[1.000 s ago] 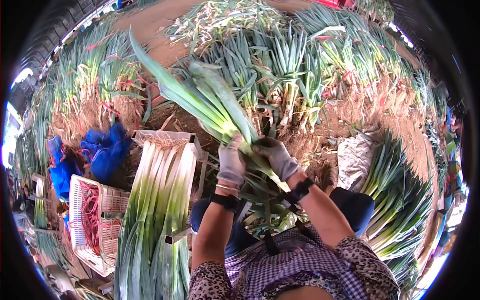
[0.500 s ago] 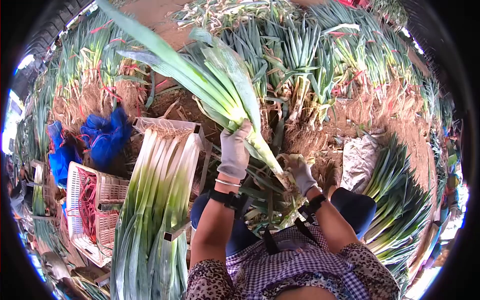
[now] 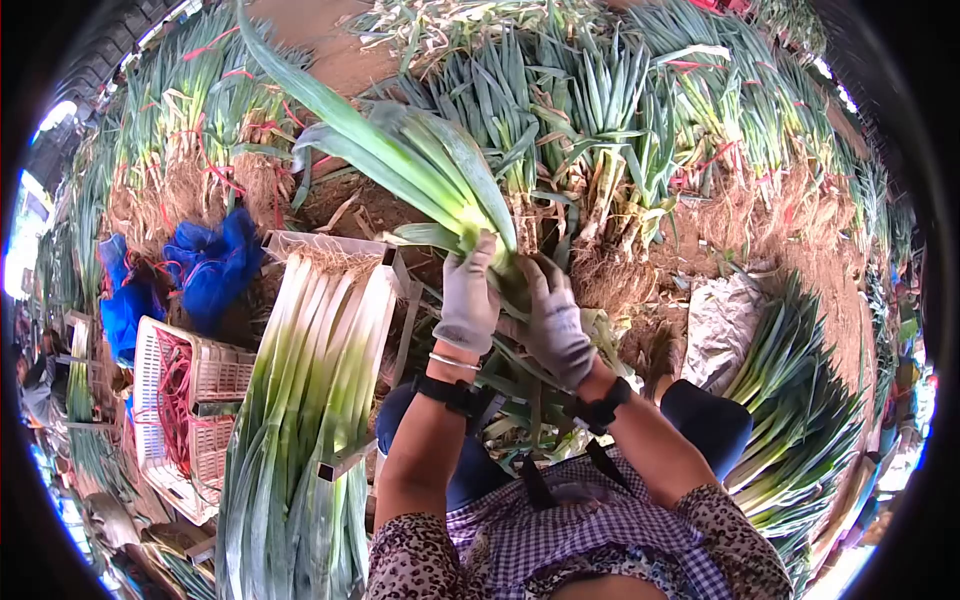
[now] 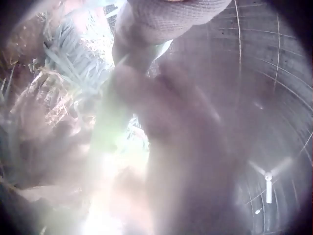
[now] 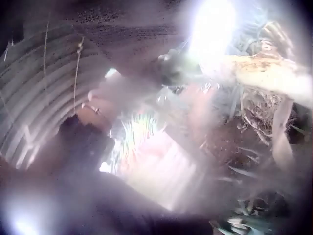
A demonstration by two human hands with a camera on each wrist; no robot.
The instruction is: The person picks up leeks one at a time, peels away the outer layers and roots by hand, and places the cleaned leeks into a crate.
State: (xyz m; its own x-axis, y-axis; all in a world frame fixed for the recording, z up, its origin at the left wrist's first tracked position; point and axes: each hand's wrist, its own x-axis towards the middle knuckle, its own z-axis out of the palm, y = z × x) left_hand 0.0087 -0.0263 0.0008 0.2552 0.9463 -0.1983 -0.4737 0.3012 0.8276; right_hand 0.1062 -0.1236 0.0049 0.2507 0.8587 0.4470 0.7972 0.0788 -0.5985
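In the head view a leek [image 3: 425, 178] slants up and left, its long green leaves fanned out. My gloved left hand [image 3: 468, 298] grips it just below the leaf fan. Close on the right, my gloved right hand [image 3: 552, 318] holds the same stalk a little lower, fingers bent over it. Both hands and my right forearm hide much of the lower stalk. In the left wrist view, knit glove fabric [image 4: 171, 19] fills the top and the rest is badly blurred.
Left of my knees, trimmed leeks [image 3: 315, 370] lie on a metal rack [image 3: 395, 262], roots away from me. Beyond it stand a white basket [image 3: 225, 375] of red ties and blue cloth [image 3: 215, 262]. Bundled leeks [image 3: 600, 85] stand ahead; more leeks [image 3: 800, 400] lie right.
My right hand slid from beside the left hand down to the root end, then came back up to the stalk just below the left hand. The left hand kept its grip throughout.
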